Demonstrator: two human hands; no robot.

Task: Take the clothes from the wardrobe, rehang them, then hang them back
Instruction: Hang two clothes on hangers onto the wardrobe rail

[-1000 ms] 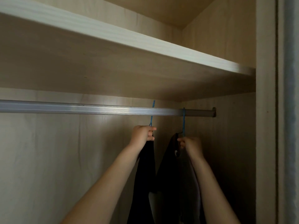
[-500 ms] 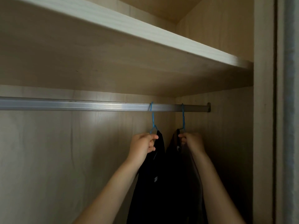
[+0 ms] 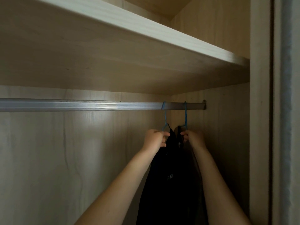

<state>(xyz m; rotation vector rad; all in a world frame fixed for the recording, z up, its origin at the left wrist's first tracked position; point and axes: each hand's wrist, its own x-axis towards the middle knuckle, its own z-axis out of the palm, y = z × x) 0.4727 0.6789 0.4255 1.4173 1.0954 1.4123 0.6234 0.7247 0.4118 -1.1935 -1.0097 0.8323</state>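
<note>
Two blue wire hangers hook over the silver wardrobe rail point(image 3: 81, 105) near its right end. The left hanger point(image 3: 165, 117) carries a black garment point(image 3: 168, 184) with a small white mark. My left hand point(image 3: 155, 138) grips this hanger's shoulder just below the hook. The right hanger point(image 3: 185, 116) holds a second dark garment point(image 3: 197, 176), mostly hidden behind the first. My right hand point(image 3: 194, 137) pinches that hanger at its shoulder. Both garments hang close together, touching.
A pale wooden shelf point(image 3: 146, 31) runs just above the rail. The wardrobe's right side panel point(image 3: 227, 143) stands close to the right hanger. The back panel point(image 3: 48, 159) is bare, and the rail to the left carries nothing in view.
The left hanger's hook has settled onto the rail, and the left garment now hangs against the right one. Both hands have stayed at the hanger shoulders.
</note>
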